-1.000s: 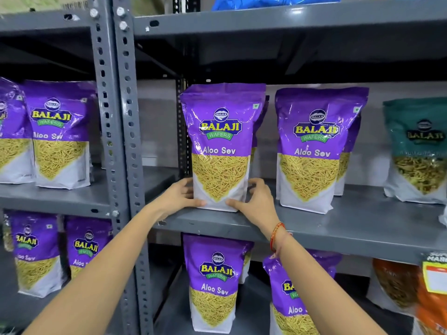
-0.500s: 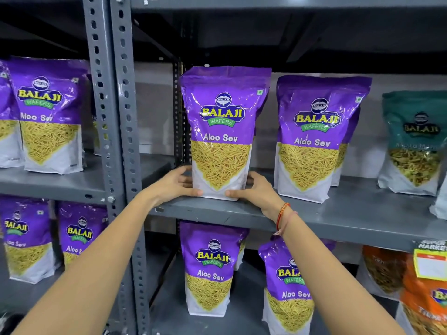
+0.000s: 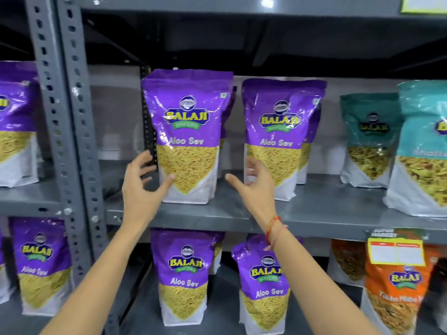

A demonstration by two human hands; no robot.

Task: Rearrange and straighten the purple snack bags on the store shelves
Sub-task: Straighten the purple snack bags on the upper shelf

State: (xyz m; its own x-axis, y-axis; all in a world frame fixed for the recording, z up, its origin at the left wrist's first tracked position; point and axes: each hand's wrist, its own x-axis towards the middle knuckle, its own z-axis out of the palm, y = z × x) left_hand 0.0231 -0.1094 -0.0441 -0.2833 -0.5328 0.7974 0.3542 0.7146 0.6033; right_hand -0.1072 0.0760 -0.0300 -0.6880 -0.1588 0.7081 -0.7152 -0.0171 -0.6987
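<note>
A purple Aloo Sev bag (image 3: 188,131) stands upright on the middle grey shelf (image 3: 326,209). My left hand (image 3: 142,187) is open at its lower left, thumb near the bag's front. My right hand (image 3: 254,189) is open between that bag and a second purple bag (image 3: 280,134) to the right, holding nothing. More purple bags hide behind both. Two purple bags (image 3: 186,274) (image 3: 263,286) stand on the shelf below; the right one leans. Other purple bags stand in the left bay, one on the middle shelf (image 3: 14,122) and one below (image 3: 41,264).
A perforated grey upright (image 3: 63,131) splits the two bays. Teal bags (image 3: 370,139) (image 3: 423,146) stand at the right of the middle shelf. An orange bag (image 3: 396,286) and a yellow price tag (image 3: 396,251) are at the lower right. Another shelf runs overhead.
Both hands have let go of the base of the front purple bag and spread open; the right hand has moved right. The camera view shifted closer.
</note>
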